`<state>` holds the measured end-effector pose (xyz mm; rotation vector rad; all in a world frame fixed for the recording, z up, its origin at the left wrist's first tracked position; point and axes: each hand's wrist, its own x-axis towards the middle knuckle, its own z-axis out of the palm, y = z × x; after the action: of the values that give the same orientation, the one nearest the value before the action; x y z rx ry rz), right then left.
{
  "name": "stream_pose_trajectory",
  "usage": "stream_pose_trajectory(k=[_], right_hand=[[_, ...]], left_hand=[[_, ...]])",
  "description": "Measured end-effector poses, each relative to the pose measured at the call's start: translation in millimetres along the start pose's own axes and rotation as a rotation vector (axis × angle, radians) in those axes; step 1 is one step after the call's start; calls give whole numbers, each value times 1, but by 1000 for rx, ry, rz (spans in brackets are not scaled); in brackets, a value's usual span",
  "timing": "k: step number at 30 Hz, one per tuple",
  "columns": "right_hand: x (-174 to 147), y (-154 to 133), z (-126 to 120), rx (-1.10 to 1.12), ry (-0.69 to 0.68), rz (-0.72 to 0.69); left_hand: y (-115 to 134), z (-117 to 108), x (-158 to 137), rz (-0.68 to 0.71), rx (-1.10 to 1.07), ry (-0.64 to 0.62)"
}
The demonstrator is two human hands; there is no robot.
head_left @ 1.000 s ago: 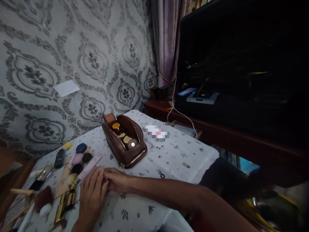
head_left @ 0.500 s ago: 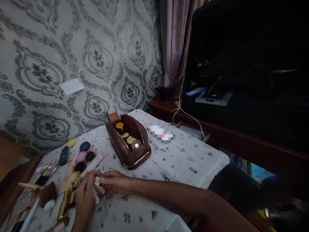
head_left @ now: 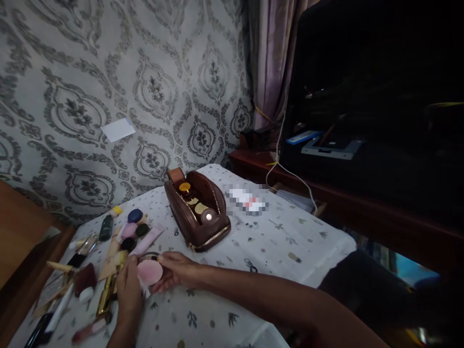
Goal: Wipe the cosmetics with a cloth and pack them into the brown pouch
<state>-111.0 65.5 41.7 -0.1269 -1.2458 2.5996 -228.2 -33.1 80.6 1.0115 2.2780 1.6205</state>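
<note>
Disc (head_left: 150, 273), pink, held between left hand (head_left: 128, 287) and right hand (head_left: 180, 270); slackened grip could drop it onto tablecloth (head_left: 270, 244), perhaps cracking it

Pink disc (head_left: 150, 274) in the grip shows a matt face. Brown bag (head_left: 197, 232) beyond it presents smooth, leather-like sides and a metallic zip (head_left: 213, 237). Gold tube (head_left: 105, 299) left of the grip appears glossy.
</note>
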Motion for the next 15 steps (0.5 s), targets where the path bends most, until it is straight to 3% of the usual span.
stream_pose_trajectory(k=[4,10,15], right_hand=[[-4,-1,4,-226,72,-73],[-19,-14,6,-674,237,-198],[-21,-18,7,-881,222,-311]], left_hand=[[21,2,3,118,49,-81],[34,1,8,282,211,-306],[38,5,8,407,278,-304]])
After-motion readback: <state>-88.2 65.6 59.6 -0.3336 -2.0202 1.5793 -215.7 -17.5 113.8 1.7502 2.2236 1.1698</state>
